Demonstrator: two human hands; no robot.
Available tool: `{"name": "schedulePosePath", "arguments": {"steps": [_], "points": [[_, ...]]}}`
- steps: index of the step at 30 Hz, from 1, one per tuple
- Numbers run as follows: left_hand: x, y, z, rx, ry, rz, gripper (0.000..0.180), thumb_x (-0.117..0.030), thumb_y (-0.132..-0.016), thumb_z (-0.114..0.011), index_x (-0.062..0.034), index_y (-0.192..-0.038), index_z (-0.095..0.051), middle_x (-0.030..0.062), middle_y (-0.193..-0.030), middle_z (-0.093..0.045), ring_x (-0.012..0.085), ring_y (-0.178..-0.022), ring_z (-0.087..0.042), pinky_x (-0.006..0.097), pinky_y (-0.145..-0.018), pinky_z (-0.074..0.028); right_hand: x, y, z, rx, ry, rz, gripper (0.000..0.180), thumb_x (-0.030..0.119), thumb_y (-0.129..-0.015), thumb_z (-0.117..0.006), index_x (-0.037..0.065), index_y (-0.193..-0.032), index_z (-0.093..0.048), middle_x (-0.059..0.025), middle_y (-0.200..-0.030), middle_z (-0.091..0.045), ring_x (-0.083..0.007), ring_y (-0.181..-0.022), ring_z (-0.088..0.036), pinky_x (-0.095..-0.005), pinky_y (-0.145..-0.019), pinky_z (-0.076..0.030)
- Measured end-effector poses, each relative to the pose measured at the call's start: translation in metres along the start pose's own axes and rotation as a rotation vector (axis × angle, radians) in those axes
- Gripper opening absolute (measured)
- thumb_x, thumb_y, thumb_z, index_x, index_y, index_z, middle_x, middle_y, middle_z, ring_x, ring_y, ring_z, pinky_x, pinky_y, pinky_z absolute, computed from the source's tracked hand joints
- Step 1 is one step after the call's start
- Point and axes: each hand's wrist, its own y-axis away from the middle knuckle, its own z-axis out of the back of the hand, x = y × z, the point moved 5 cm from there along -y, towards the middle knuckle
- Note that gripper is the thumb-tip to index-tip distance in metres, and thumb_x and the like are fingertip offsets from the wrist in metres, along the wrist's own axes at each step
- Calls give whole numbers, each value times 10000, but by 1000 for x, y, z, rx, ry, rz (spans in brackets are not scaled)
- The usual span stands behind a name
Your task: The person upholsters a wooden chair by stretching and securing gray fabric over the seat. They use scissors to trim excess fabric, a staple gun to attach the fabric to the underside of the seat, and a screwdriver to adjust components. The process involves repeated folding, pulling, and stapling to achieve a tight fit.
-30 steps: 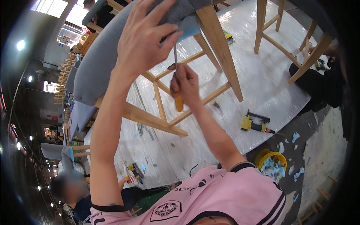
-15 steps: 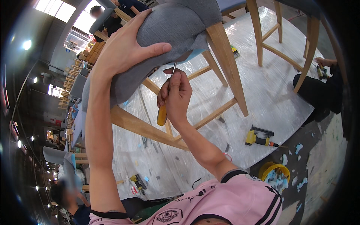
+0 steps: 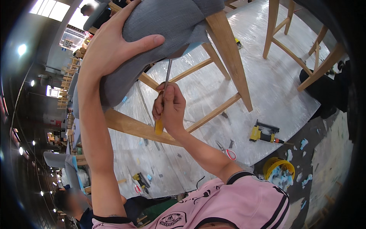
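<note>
1. The left hand (image 3: 114, 45) is spread wide over the grey upholstered seat (image 3: 160, 34) of a wooden chair, thumb pressed across the fabric and palm bearing down, gripping the padding near the top edge of the view.
2. The right hand (image 3: 169, 108) is clenched around a screwdriver (image 3: 163, 99); its yellow handle pokes out below the fist, and the metal shaft runs up to the underside of the seat, where the tip disappears under the grey fabric.
3. The chair is tipped over the worktable (image 3: 267, 76), a surface wrapped in clear plastic sheeting; a pale wooden leg (image 3: 230, 57) slants down from the seat, and thinner rungs cross behind the right hand.
4. Down on the worktable, toward its right edge, lies a yellow and black staple gun (image 3: 263, 133), well apart from both hands.
5. Red-handled scissors (image 3: 228, 152) sit near the table's front edge, just beside the right forearm.
6. Off the table's right corner, a yellow bucket (image 3: 279, 170) holds pale blue scraps.
7. More wooden chair legs (image 3: 282, 34) stand at the far right edge of the worktable.
8. Another person (image 3: 70, 200) sits low at the bottom left.
</note>
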Motion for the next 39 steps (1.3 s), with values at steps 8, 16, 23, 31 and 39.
{"name": "schedulePosePath", "arguments": {"steps": [8, 16, 23, 31, 39], "points": [[-8, 3, 0, 11, 77, -6, 1084, -636, -703, -842, -48, -1538, -475, 291, -1376, -611, 408, -1242, -638, 459, -1075, -472, 7, -23, -38, -36, -241, 98, 371, 413, -1133, -376, 61, -1072, -476, -22, -555, -390, -118, -379, -395, -270, -384, -384], [-17, 13, 1, -18, 55, 8, 1070, -615, -711, -845, -53, -1542, -471, 286, -1376, -612, 394, -1241, -640, 460, -1072, -473, 8, -23, -36, -35, -229, 149, 375, 419, -1130, -382, 60, -1073, -475, -25, -551, -382, -120, -378, -391, -274, -380, -385], [-17, 13, 1, -4, 17, 10, 1117, -680, -667, -840, -79, -1539, -486, 293, -1360, -621, 405, -1225, -649, 482, -1051, -487, 18, 4, -8, -123, -102, -23, 334, 349, -1128, -438, 28, -1126, -527, -9, -601, -439, -93, -450, -433, -252, -428, -366], [2, 15, 1, -60, -14, 32, 1202, -770, -615, -817, -89, -1546, -480, 280, -1349, -636, 411, -1203, -665, 479, -1045, -501, 102, 42, 89, -72, 112, 430, 375, 399, -1129, -385, 104, -917, -478, -19, -698, -479, -114, -531, -462, -283, -477, -420], [-17, 9, 0, -140, 4, -93, 1151, -730, -667, -798, -53, -1541, -475, 275, -1395, -609, 409, -1255, -634, 432, -1082, -475, 266, -59, -27, 213, 139, 1357, 399, 513, -1093, -412, 115, -1108, -447, -24, -714, -548, -125, -589, -547, -283, -553, -506]]}}
